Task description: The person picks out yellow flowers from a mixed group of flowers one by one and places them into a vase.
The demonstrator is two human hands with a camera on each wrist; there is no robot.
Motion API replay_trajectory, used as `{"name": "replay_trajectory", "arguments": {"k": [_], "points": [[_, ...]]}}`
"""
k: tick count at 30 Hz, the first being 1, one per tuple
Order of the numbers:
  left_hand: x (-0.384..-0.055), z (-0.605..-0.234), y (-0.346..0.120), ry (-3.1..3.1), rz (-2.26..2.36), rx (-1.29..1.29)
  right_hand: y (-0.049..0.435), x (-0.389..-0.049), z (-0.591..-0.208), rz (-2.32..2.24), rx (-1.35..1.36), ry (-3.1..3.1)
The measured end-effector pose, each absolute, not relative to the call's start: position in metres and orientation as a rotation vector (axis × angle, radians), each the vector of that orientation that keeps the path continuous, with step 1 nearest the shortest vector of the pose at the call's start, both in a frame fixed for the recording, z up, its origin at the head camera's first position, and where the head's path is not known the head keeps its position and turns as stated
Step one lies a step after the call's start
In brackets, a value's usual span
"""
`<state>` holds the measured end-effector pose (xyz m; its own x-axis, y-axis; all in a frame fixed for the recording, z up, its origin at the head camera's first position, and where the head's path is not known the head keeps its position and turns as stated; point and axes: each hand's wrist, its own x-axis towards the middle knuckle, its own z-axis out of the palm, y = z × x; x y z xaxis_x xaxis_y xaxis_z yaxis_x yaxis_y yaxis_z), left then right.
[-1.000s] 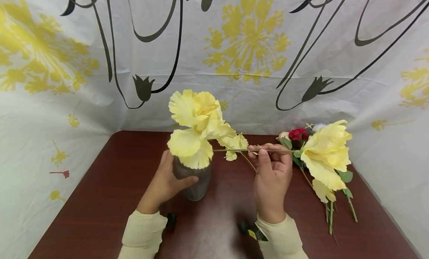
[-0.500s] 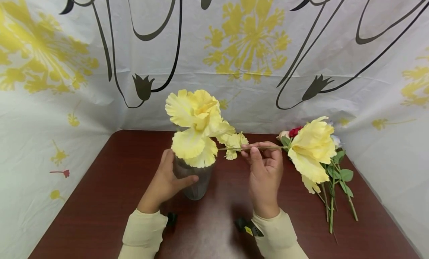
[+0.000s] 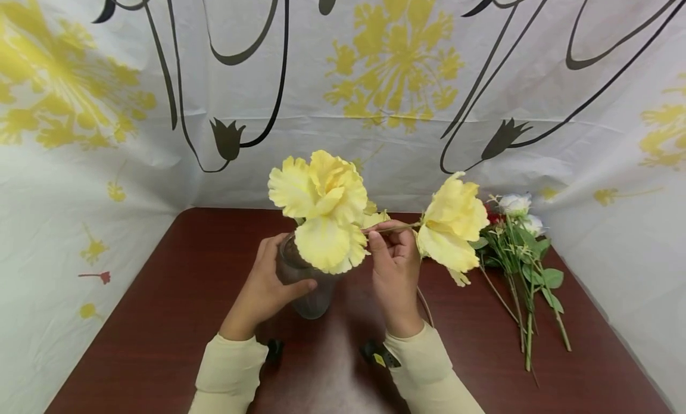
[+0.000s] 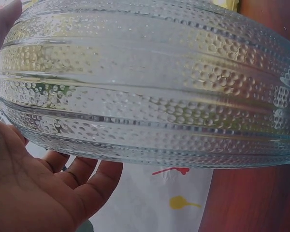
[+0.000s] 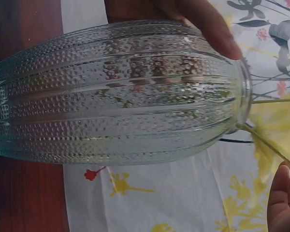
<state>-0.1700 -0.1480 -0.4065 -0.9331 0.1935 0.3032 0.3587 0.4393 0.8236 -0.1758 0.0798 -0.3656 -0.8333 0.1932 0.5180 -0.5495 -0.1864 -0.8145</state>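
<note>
A clear, bumpy glass vase (image 3: 311,298) stands on the table with a large yellow artificial flower (image 3: 327,214) at its mouth. My left hand (image 3: 262,289) grips the vase from the left, thumb across its front; the left wrist view shows the fingers curled round the dimpled glass (image 4: 125,87). To the right, my right hand (image 3: 398,277) pinches the stem of a second yellow flower (image 3: 452,223), its bloom pointing right. In the right wrist view that stem (image 5: 268,142) runs from my right fingertips to the vase mouth (image 5: 245,92). The bloom in front hides the mouth in the head view.
On the right of the dark red wooden table (image 3: 139,318) lies a pile of artificial flowers: white roses (image 3: 515,204), a partly hidden red bloom and several green stems (image 3: 529,318). A printed white sheet (image 3: 396,158) hangs behind and along both sides.
My right hand has moved left toward the vase with the second yellow flower, uncovering the pile's white roses. The bloom at the vase has shifted slightly right. My left hand stays put.
</note>
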Motion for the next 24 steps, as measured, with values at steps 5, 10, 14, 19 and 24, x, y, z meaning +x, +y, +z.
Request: {"name": "replay_trajectory", "arguments": {"k": [5,10,14,19,24], "points": [[-0.17,-0.407,-0.148,-2.502,-1.488,-0.497,0.073,-0.181,-0.366,2.048,0.292,-1.73],[-0.171,-0.408,-0.147,-2.501,-1.483,-0.503,0.068,-0.184,-0.365,2.016,0.282,-1.81],[-0.17,-0.407,-0.146,-2.501,-1.489,-0.5,0.065,-0.187,-0.367,2.021,0.296,-1.843],[-0.17,-0.406,-0.147,-2.495,-1.493,-0.491,0.062,-0.188,-0.371,2.038,0.334,-1.862],[-0.171,-0.407,-0.147,-2.489,-1.497,-0.503,0.06,-0.188,-0.378,2.102,0.493,-1.812]]}}
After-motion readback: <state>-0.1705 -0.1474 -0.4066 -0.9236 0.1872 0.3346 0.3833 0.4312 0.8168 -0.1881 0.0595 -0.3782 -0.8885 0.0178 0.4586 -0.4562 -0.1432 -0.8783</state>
